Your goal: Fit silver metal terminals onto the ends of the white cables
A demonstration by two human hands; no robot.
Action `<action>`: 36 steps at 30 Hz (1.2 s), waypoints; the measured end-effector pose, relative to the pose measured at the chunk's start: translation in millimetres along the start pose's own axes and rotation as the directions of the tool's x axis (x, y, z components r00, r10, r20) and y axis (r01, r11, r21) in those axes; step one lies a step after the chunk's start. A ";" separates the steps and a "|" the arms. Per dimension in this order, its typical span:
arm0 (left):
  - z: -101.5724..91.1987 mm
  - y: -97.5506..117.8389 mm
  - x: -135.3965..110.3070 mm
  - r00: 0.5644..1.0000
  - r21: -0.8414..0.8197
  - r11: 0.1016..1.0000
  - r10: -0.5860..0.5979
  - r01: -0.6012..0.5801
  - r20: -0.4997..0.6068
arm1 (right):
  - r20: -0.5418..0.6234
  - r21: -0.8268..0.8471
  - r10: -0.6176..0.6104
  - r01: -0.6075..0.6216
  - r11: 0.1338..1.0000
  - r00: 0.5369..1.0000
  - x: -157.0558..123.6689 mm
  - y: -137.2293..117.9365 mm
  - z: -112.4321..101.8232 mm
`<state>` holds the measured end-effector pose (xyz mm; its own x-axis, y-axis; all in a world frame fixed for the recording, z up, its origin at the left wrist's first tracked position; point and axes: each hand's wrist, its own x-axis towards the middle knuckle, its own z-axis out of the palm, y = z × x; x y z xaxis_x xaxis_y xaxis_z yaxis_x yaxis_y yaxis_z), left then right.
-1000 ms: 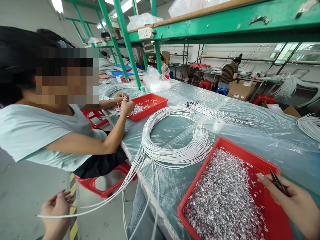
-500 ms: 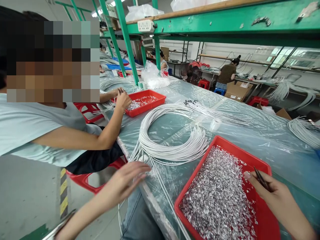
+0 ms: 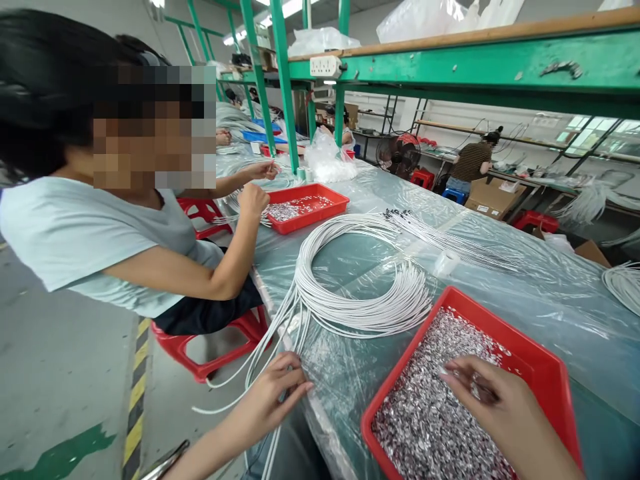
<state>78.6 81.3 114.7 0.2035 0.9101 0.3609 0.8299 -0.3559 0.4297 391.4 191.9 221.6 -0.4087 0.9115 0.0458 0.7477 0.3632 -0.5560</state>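
Observation:
My left hand [image 3: 280, 390] is at the table edge with fingers loosely bent and apart, seemingly holding nothing. White cables [image 3: 273, 327] run down past it over the edge, from a large coiled bundle [image 3: 350, 320] on the table. My right hand [image 3: 495, 397] is closed in a pinch above a red tray [image 3: 545, 360] of small shiny metal pieces [image 3: 425, 413]. Only a dark sliver of the tweezers [image 3: 483, 393] shows between its fingers. Whether a metal piece is pinched too, I cannot make out.
A co-worker in a light shirt [image 3: 150, 260] sits at left, hands by another red tray [image 3: 313, 217]. Beyond the coil lie more white cables [image 3: 450, 243] and a clear roll [image 3: 447, 263]. A green shelf frame [image 3: 425, 73] spans above the plastic-covered table [image 3: 500, 267].
My right hand has moved left from the tray's right side to over the metal pieces. My left hand has lowered, its fingers more bent. The co-worker's hands have moved apart. The view has shifted.

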 end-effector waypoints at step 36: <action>151.6 -136.4 -74.3 0.415 -0.346 0.492 -0.867 0.799 -0.274 | 0.564 -0.466 -0.204 0.513 0.721 0.800 100.6 -66.3 106.7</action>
<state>29.0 94.4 -96.2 -0.7777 0.6286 0.0045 0.3912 0.4784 0.7862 244.9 238.9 174.5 -0.7750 0.5463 -0.3178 0.5736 0.8191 0.0091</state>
